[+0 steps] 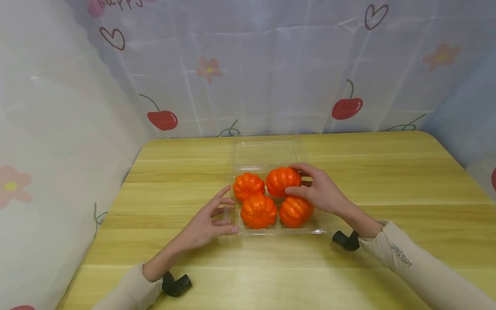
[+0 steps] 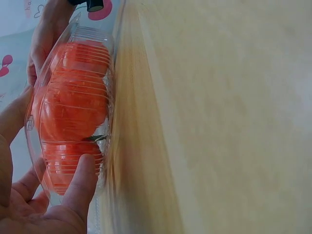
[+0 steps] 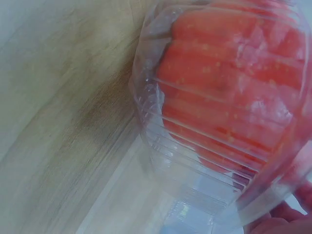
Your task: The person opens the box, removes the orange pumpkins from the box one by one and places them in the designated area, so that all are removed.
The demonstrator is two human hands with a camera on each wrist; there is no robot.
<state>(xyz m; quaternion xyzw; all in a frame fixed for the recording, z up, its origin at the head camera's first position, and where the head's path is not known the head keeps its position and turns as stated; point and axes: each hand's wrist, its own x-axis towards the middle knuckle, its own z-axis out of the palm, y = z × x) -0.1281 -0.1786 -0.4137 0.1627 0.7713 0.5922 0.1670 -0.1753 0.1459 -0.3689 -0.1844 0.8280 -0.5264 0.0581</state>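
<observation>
Several small orange pumpkins sit in a clear plastic clamshell box (image 1: pixel 300 232) on the table, its lid (image 1: pixel 267 154) folded back behind it. My right hand (image 1: pixel 323 189) grips the far right pumpkin (image 1: pixel 282 181), thumb at its near side and fingers behind. In front of that lies the near right pumpkin (image 1: pixel 296 212). On the left are the far left pumpkin (image 1: pixel 248 186) and the near left pumpkin (image 1: pixel 258 211). With spread fingers my left hand (image 1: pixel 203 223) touches the box's left side; its thumb (image 2: pixel 82 183) lies against the ribbed wall. The right wrist view is blurred.
The box stands on a light wood table (image 1: pixel 372 172). Behind the far edge hangs a pale curtain (image 1: pixel 271 77) printed with cherries, flowers and hearts. A black piece (image 1: pixel 176 285) sits by the left cuff, and another black piece (image 1: pixel 346 241) by the right cuff.
</observation>
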